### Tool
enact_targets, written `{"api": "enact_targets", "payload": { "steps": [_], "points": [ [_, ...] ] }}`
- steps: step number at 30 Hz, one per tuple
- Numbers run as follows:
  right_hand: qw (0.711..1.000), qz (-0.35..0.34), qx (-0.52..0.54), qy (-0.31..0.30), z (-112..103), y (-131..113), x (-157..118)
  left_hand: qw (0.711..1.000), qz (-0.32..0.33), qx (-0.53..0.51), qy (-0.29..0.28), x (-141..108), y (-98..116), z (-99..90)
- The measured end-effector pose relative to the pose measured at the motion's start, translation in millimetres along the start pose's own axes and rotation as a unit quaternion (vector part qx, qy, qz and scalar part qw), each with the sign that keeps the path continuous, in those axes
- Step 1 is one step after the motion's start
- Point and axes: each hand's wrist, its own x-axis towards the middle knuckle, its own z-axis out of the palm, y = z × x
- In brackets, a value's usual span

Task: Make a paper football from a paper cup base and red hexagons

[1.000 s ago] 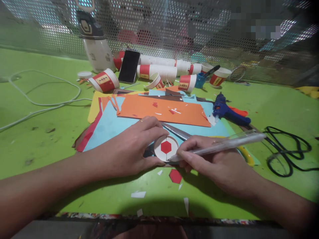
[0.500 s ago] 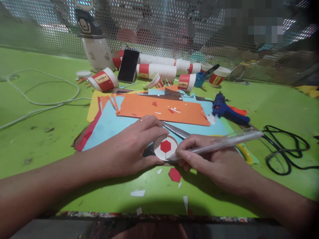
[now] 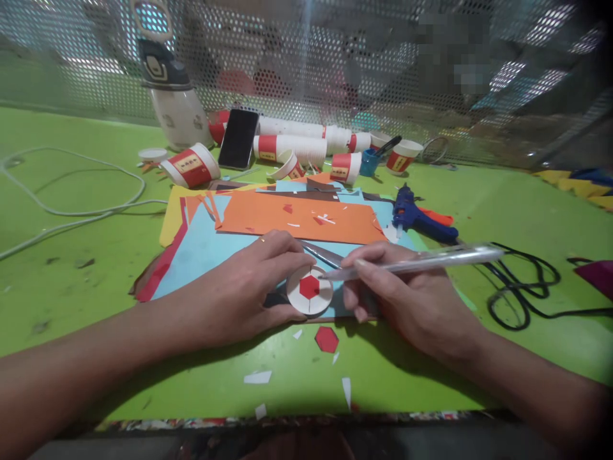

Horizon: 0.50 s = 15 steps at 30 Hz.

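Between the thumb and fingers of my left hand (image 3: 258, 275) is a white round disc with a raised rim, which looks like a paper cup bottom (image 3: 297, 305). A red paper hexagon (image 3: 309, 287) lies at its centre, with a dark line running from its top and another from its bottom to the rim. My right hand (image 3: 397, 287) is closed round a clear pen (image 3: 426, 261), its tip over the disc near the hexagon's upper right side. Partly hidden between my hands is a pair of scissors (image 3: 322, 253). A second red hexagon (image 3: 326, 340) lies in front of the disc.
Coloured paper sheets (image 3: 297, 214) with scraps on top spread behind my hands. A blue glue gun (image 3: 424, 220) lies to the right, near a black cord (image 3: 507, 324). Further back are a phone (image 3: 238, 138), paper cups (image 3: 191, 166) and a large bottle (image 3: 177, 115).
The pen tip has moved from the disc's lower edge up to the hexagon's upper right side. My left hand still grips the disc. The whole view has shifted slightly.
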Motion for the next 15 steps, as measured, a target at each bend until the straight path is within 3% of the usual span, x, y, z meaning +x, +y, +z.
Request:
{"api": "enact_targets", "payload": {
  "steps": [5,11,15],
  "points": [
    [0.99,-0.044,-0.094,0.098,-1,3,0,1.0,0.007,-0.014,0.009,-1,3,-3.5],
    [0.971,-0.071,-0.223,0.05,5,-8,-2,0.998,0.02,-0.051,0.002,-2,14,-7.9],
    [0.969,-0.074,-0.23,0.056,7,-13,-5,0.997,0.041,-0.066,0.007,-4,18,-8.0]
  ]
}}
